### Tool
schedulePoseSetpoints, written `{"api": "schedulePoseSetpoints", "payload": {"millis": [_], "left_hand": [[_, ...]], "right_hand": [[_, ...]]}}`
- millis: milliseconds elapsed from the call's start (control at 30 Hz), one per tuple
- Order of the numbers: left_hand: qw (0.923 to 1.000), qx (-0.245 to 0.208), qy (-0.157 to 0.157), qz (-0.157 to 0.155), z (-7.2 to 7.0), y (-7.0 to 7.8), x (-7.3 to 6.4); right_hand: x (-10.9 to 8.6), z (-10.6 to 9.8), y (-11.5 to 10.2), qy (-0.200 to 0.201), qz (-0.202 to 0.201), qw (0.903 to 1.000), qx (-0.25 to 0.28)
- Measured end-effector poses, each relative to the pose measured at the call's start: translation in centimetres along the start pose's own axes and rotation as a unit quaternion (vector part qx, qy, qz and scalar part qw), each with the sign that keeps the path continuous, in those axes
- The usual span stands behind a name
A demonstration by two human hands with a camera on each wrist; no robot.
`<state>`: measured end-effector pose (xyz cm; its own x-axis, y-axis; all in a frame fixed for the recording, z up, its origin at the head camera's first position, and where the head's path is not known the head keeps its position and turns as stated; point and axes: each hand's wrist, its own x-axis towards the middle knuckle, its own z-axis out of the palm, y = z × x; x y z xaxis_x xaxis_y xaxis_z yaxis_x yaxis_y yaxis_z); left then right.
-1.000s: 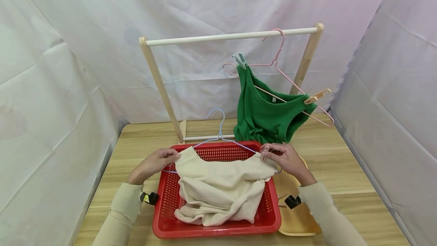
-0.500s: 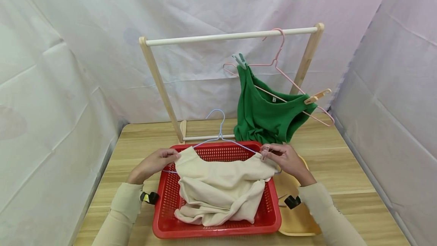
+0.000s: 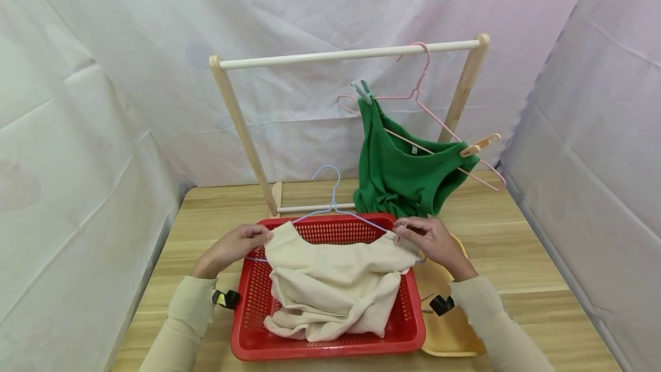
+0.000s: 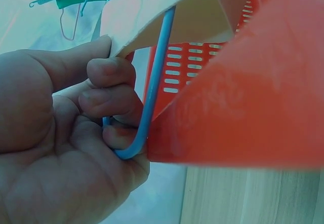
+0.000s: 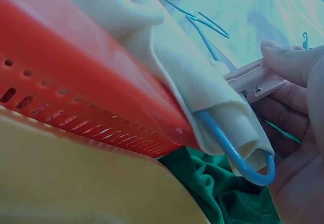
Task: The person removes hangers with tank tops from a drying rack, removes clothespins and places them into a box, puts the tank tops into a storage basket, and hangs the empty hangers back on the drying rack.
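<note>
A cream garment (image 3: 330, 268) lies over the red basket (image 3: 330, 355), its shoulders on a blue hanger (image 3: 334, 202). My left hand (image 3: 242, 245) pinches the garment's left shoulder between thumb and forefinger; in the left wrist view the curled lower fingers sit at the end loop of the hanger (image 4: 161, 72). At the other shoulder, my right hand (image 3: 431, 240) pinches a pale pink clothespin (image 3: 401, 231). The right wrist view shows this clothespin (image 5: 255, 81) at the strap, with the hanger's loop (image 5: 243, 171) poking out below it.
Behind stands a wooden rack with a white bar (image 3: 330, 57). From it hangs a pink hanger (image 3: 419, 82) with a green garment (image 3: 397, 171) held by a pale green clothespin (image 3: 364, 92) and an orange clothespin (image 3: 479, 146). A yellow tray (image 3: 449, 334) lies right of the basket.
</note>
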<state>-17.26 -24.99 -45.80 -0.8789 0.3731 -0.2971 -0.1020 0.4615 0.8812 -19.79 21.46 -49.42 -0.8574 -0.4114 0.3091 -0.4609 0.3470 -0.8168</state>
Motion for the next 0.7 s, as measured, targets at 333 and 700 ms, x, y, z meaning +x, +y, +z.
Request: {"api": "schedulePoseSetpoints", "payload": {"millis": [333, 700], "left_hand": [[1.0000, 0.001, -0.001, -0.003, -0.1, 0.0, 0.0], [1.0000, 0.001, -0.001, -0.006, -0.1, -0.1, 0.0]], "right_hand": [[0.2, -0.3, -4.1, -0.005, -0.040, 0.9991, -0.008], [0.2, -0.3, -4.1, 0.007, -0.056, 0.9984, -0.008]]}}
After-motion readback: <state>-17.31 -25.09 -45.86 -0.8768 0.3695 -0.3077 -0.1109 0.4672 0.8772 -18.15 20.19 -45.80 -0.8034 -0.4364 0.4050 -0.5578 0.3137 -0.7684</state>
